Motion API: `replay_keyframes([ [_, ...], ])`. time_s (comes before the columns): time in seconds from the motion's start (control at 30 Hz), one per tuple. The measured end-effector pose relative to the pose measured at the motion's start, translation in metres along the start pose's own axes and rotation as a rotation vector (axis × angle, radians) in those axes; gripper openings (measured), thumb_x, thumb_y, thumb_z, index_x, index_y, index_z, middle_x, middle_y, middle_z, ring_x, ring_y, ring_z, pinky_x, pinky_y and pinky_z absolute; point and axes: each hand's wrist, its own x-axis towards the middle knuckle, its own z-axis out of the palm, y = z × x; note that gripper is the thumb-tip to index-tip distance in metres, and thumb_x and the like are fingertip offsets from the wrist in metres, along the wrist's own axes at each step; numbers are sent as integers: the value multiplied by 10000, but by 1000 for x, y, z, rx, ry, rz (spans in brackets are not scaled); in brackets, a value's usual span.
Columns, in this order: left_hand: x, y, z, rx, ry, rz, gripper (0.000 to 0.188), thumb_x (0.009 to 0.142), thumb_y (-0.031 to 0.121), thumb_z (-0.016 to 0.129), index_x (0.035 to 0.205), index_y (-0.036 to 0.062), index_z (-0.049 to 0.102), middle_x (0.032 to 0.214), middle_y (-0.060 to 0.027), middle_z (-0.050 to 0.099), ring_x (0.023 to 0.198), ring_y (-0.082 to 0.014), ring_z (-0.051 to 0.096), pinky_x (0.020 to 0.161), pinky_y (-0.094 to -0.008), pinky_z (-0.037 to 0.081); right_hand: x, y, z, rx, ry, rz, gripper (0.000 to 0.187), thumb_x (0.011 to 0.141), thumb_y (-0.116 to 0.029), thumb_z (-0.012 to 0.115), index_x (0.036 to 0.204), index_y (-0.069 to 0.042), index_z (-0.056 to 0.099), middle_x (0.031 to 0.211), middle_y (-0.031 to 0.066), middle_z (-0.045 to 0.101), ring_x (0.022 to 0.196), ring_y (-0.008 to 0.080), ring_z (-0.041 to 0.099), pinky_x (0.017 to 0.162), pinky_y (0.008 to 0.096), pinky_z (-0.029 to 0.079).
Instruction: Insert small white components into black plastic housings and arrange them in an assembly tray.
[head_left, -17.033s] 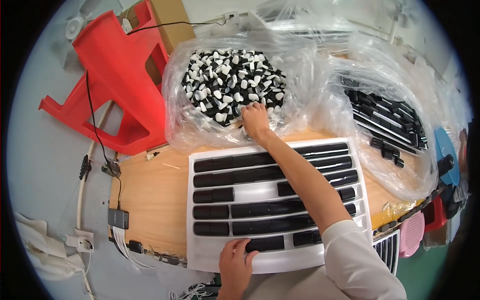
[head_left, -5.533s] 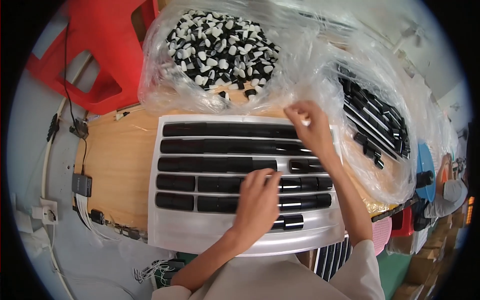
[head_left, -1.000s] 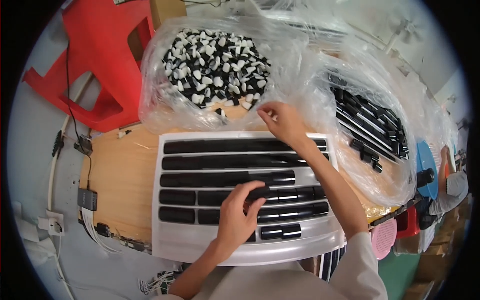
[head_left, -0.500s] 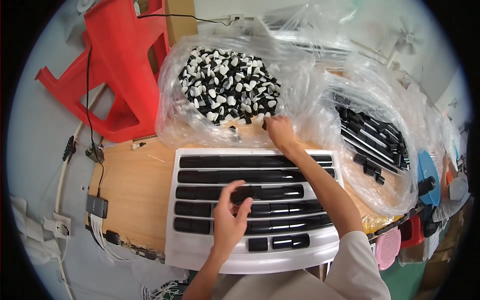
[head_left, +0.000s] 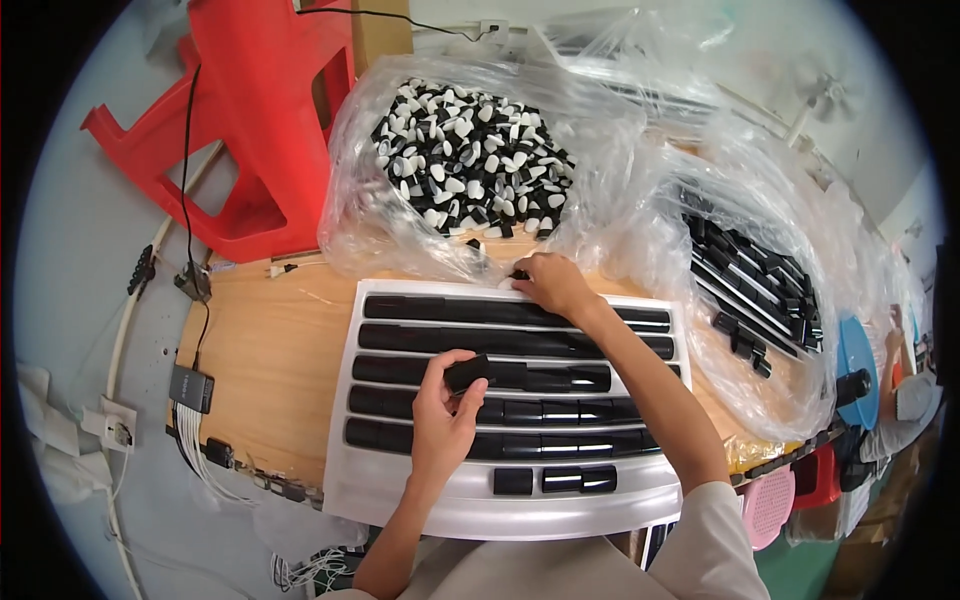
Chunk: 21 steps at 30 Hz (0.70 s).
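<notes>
A white slotted tray (head_left: 400, 492) lies on the wooden table, its rows filled with long black strips. My left hand (head_left: 445, 415) holds a short black strip (head_left: 466, 372) over the third row. My right hand (head_left: 552, 284) rests at the tray's far edge, pinching a small black piece (head_left: 519, 274) by the mouth of a clear plastic bag (head_left: 400, 235). That bag holds several black-and-white small parts (head_left: 468, 160).
A second clear bag with long black strips (head_left: 752, 290) lies to the right. A red plastic stool (head_left: 262, 120) stands at the far left, with black cables and a small black box (head_left: 190, 388) along the wooden table's (head_left: 270, 370) left edge. Another person (head_left: 905, 395) sits at the far right.
My right hand has pulled back slightly from the bag to the tray's far edge. My left hand has lifted a short black strip above the tray's third row.
</notes>
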Motion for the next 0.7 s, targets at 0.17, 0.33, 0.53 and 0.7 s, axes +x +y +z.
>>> replay_keyframes([
  [0.17,-1,1,-3,14,29,-10,297,935,51,621,1214,45,519,946,-48,610,791,-68,557,667,-199,465,4,-5,-8,279,132,183,307,743,-169,772,1010,-32,710,904,186,709,823,335,686,737,403,540],
  [0.33,2,1,-12,-84,65,26,313,936,73,632,1217,28,504,939,-57,624,761,-85,579,638,-212,479,-40,-47,-51,788,254,246,330,770,-89,810,1056,-13,664,738,-10,630,685,57,571,620,229,479],
  [0.53,-6,3,-8,-113,-30,8,326,921,80,658,1217,29,530,950,-61,631,757,-99,599,650,-219,488,-119,-101,-63,1212,15,326,327,737,23,819,997,11,621,836,16,643,729,38,594,675,191,510],
  [0.7,-13,6,-1,-131,-166,-68,329,906,28,651,1220,8,551,915,-48,626,727,-87,588,648,-217,487,-143,-107,-58,1259,41,370,313,745,7,820,982,28,617,875,70,683,800,92,665,746,228,555],
])
